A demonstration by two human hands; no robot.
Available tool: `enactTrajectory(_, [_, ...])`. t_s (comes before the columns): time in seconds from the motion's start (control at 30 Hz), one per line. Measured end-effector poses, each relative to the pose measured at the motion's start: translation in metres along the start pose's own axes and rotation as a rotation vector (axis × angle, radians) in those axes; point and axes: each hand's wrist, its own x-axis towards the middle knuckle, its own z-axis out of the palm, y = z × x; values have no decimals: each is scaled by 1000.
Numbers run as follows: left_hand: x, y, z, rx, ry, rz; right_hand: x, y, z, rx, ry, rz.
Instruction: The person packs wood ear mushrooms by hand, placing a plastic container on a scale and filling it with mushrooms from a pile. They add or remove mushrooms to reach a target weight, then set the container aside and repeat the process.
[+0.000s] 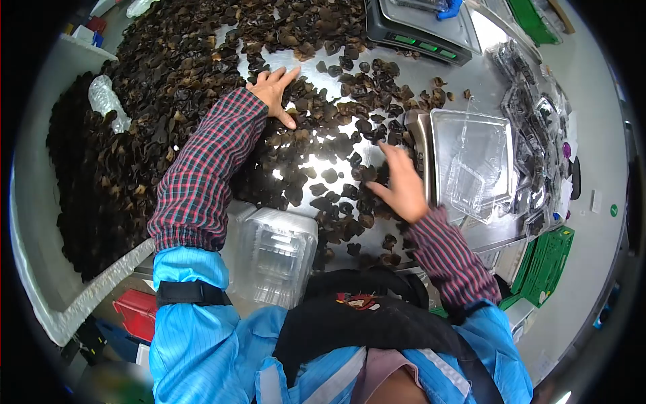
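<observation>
Dark brown, curled fungus-like pieces [296, 185] lie scattered over a shiny metal table [323, 165], heaped more thickly at the upper left. My left hand [272, 93] rests on the pieces near the middle, its fingers spread and nothing seen in its grasp. To the right, my right hand [400, 182] is over the table beside more pieces, thumb and fingers apart, slightly blurred. A metal tray edge [420, 148] and a clear plastic lid [473, 161] are just right of it. Clear plastic boxes [279, 252] stand at the table's near edge, below my left forearm.
A scale [424, 34] with green displays stands at the top; a blue-gloved hand [449, 9] is above it. Packed clear boxes [531, 135] are piled at the right, above green crates [548, 266]. A white foam bin [33, 236] of dark pieces is at the left.
</observation>
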Motion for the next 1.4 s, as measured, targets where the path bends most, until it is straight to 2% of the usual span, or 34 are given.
enactTrajectory(0.07, [-13, 13, -10, 87, -54, 33, 36, 12, 45, 49, -68, 101])
enactTrajectory(0.13, [-24, 11, 1, -73, -32, 193, 63, 4, 68, 2, -6, 63])
enactTrajectory(0.27, [-63, 33, 35, -192, -12, 153, 86, -31, 104, 117, -52, 85])
enactTrajectory(0.3, [-69, 34, 46, -283, 90, 186, 85, -39, 109, 143, -11, 82])
enactTrajectory(0.33, [-72, 34, 54, -425, 107, 246, 83, -42, 112, 140, -17, 78])
enactTrajectory(0.4, [-79, 44, 63, -415, 107, 233, 78, -43, 120, 361, -56, 150])
enactTrajectory(0.43, [-82, 47, 62, -409, 117, 245, 74, -43, 125, 520, 17, 149])
enactTrajectory(0.47, [-85, 50, 62, -404, 118, 253, 68, -41, 127, 519, 26, 151])
enactTrajectory(0.57, [-86, 61, 65, -441, 284, 402, 55, -46, 109, 710, 90, 121])
enactTrajectory(0.7, [-110, 115, 26, -419, 342, 484, 24, -47, 45, 701, 158, 126])
enactTrajectory(0.73, [-117, 135, 13, -428, 347, 500, 14, -45, 27, 626, 270, 75])
enactTrajectory(0.77, [-124, 159, 1, -464, 284, 466, 5, -38, 10, 588, 339, 27])
enactTrajectory(0.83, [-125, 204, -11, -429, 338, 542, -14, -20, -22, 495, 478, -52])
enactTrajectory(0.9, [-119, 250, -12, -388, 448, 647, -36, 4, -57, 564, 500, -8])
enactTrajectory(1.03, [-103, 343, -2, -440, 429, 754, -78, 73, -100, 594, 608, 29])
enactTrajectory(1.07, [-94, 361, 9, -468, 404, 764, -89, 90, -107, 522, 626, 56])
enactTrajectory(1.13, [-73, 388, 35, -508, 345, 734, -103, 129, -111, 428, 574, 80])
enactTrajectory(1.27, [-31, 412, 84, -500, 380, 692, -101, 191, -105, 246, 504, 76])
enactTrajectory(1.33, [-23, 418, 84, -505, 397, 645, -97, 195, -122, 111, 384, 81])
enactTrajectory(1.4, [-24, 418, 76, -390, 358, 640, -100, 211, -129, 86, 353, 31])
